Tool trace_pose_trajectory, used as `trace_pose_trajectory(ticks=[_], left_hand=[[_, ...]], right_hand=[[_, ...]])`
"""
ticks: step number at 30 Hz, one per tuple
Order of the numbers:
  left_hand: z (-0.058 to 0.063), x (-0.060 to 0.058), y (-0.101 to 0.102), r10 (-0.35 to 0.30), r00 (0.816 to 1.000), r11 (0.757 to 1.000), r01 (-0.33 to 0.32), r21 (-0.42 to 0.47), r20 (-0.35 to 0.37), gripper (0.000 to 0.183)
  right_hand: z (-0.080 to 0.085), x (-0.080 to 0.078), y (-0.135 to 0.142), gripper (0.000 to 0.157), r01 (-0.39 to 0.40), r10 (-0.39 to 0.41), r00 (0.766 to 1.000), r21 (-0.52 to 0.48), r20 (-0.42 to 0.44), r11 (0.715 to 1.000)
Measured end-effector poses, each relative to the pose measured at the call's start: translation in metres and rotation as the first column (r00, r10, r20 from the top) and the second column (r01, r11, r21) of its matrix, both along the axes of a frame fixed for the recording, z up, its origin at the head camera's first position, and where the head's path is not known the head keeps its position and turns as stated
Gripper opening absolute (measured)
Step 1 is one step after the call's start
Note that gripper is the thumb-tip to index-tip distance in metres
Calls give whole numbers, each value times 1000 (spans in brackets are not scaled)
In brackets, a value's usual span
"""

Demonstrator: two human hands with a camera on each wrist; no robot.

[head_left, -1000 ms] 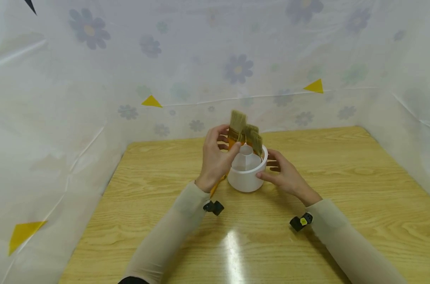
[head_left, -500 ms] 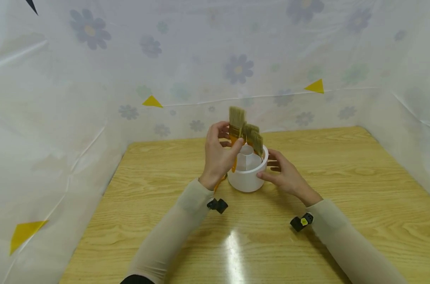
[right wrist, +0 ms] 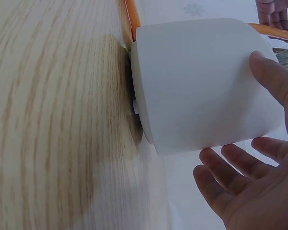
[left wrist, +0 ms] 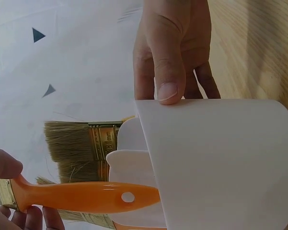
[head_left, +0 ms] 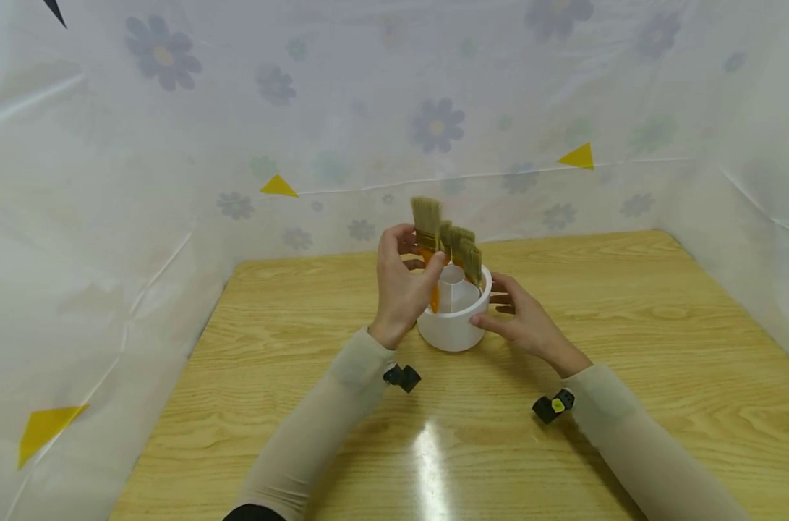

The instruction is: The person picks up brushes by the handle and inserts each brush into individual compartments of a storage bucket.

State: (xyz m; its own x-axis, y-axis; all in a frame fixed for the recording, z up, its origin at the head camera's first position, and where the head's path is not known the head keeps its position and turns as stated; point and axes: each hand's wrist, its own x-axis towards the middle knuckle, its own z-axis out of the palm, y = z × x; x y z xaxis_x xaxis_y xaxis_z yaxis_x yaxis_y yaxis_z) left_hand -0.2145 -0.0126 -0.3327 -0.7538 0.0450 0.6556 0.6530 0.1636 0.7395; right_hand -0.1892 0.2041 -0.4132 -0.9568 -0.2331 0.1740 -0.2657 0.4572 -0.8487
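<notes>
My left hand [head_left: 403, 286] pinches a flat paintbrush [left wrist: 81, 196] near its metal band, bristles up and orange handle down. In the left wrist view the handle's tip reaches the mouth of a white round holder [head_left: 451, 333], whose inside has dividers around a central tube. Several other paintbrushes [head_left: 467, 253] stand in the holder with their bristles above the far right rim. My right hand [head_left: 527, 322] holds the holder's right side between thumb and fingers. The lower part of the holder's inside is hidden.
The holder stands on a wood-grain table [head_left: 316, 463]. Past its far side in the right wrist view, another orange handle [right wrist: 132, 17] shows. Pale flowered sheeting [head_left: 361, 130] with yellow triangles encloses the table's back and sides.
My left hand first lifted the paintbrush slightly, then shifted its bristles left, the handle tip coming over the holder's near left rim. My right hand and the holder have stayed in place.
</notes>
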Motion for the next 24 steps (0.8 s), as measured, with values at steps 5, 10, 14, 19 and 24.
trace_pose_trajectory(ticks=[5, 10, 14, 19, 24], left_hand=[[17, 17, 1, 1, 1000, 1000, 0, 16, -14, 45], [17, 19, 3, 0, 1000, 1000, 1, 11, -28, 46], [0, 7, 4, 11, 1000, 1000, -11, -10, -25, 47], [-12, 0, 5, 10, 1000, 1000, -11, -24, -23, 47], [-15, 1, 6, 17, 999, 1000, -17, -11, -30, 48]], right_hand=[[-1, -1, 0, 84, -1, 1, 1000, 6, -1, 1000], [-1, -1, 0, 83, 1, -1, 1000, 10, -7, 1000], [-1, -1, 0, 83, 1, -1, 1000, 13, -6, 1000], [-1, -1, 1, 83, 4, -4, 1000, 17, -9, 1000], [-3, -2, 1, 83, 2, -2, 1000, 15, -9, 1000]])
